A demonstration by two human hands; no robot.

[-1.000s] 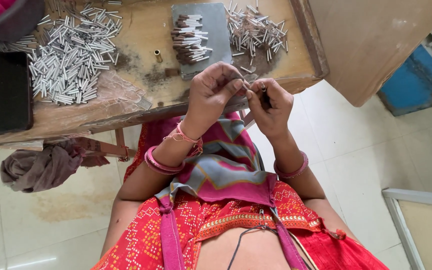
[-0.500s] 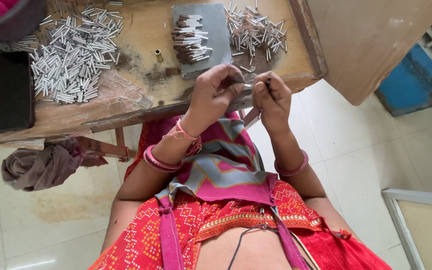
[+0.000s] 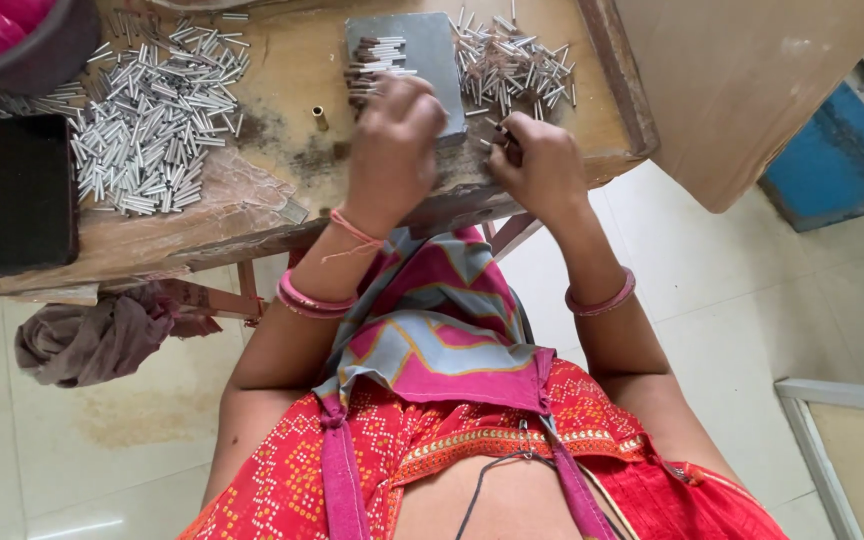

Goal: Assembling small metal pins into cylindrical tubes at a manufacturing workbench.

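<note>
Dark flat rectangular device (image 3: 26, 192), screen black and unlit, lies at the table's left end. No packages, labels or signs seen.

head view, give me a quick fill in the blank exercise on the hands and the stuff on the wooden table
1. The left hand rests at the near edge of a grey ____ block on the wooden table.
2. The big heap of silver tubes lies to the ____ of that block.
3. A flat ____ rectangular thing lies at the table's left end.
4. The right hand pinches a small ____-coloured piece.

Missing words: rectangular; left; black; dark
</note>
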